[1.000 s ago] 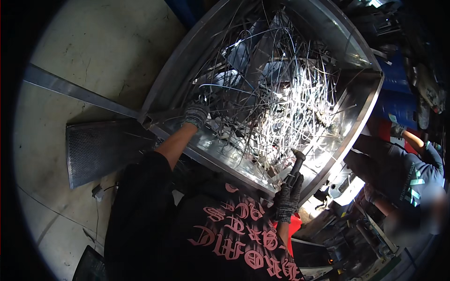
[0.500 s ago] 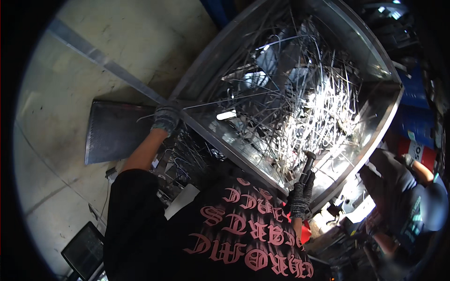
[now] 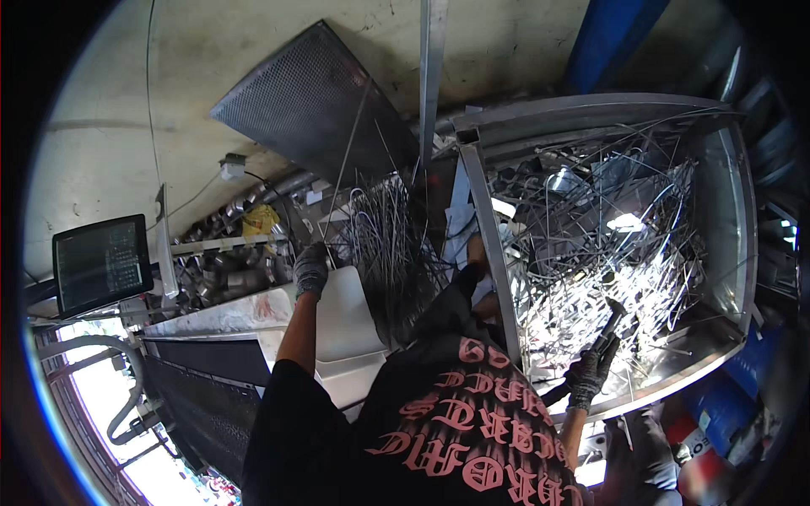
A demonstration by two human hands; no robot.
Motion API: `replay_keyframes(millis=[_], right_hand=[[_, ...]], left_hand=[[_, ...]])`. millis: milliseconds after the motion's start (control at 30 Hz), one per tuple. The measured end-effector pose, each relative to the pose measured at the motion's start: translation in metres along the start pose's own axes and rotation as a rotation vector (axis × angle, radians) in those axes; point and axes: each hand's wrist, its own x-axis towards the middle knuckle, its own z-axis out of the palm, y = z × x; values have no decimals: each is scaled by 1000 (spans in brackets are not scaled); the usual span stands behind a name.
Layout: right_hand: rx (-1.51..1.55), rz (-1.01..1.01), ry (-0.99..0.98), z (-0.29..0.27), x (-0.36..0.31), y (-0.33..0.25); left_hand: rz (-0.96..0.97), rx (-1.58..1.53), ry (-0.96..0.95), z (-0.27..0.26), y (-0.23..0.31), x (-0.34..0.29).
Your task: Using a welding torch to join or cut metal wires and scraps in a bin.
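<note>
My left hand (image 3: pixel 311 271), in a grey knit glove, is closed on a thin metal rod (image 3: pixel 347 160). The rod rises from the fist across a dark perforated panel. To the right, my gloved right hand (image 3: pixel 588 373) grips a dark tool (image 3: pixel 611 325) with a cylindrical end; its exact kind is unclear. That tool is over the near side of a large metal bin (image 3: pixel 492 244), which holds a tangle of thin metal rods and wire scrap (image 3: pixel 603 278). More loose rods (image 3: pixel 384 232) stand in a bunch between my left hand and the bin.
The perforated panel (image 3: pixel 312 97) leans at the back beside an upright metal post (image 3: pixel 431 76). A screen (image 3: pixel 101 261) is at left, near a pile of metal pieces (image 3: pixel 219 278). White plastic seat-like shape (image 3: pixel 342 316) lies below my left hand. Blue drums (image 3: pixel 726 413) stand at right.
My view has swung left, so the bin now sits further right and the screen shows fully. My left hand has come away from the bin's corner with the rod, now upright. The right hand still grips the tool.
</note>
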Motion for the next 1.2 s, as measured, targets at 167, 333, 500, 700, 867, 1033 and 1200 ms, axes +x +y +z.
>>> replay_keyframes(millis=[167,333,500,700,867,1033,1200], right_hand=[[77,-5,-115,-23,-18,-20],[-146,83,0,-10,-54,-30],[-154,135,33,-2,-75,-33],[-132,43,28,16,-99,-17],[12,118,190,33,-110,0],[-81,92,342,54,-122,5],[-222,-38,497,61,-148,34]], left_hand=[[-63,-76,97,95,-43,-22],[-151,42,-32,173,-86,-53],[-379,63,-162,188,-61,-36],[75,-329,81,138,102,25],[432,-478,29,56,290,62],[833,-372,-176,91,414,94],[958,90,-535,95,531,108]])
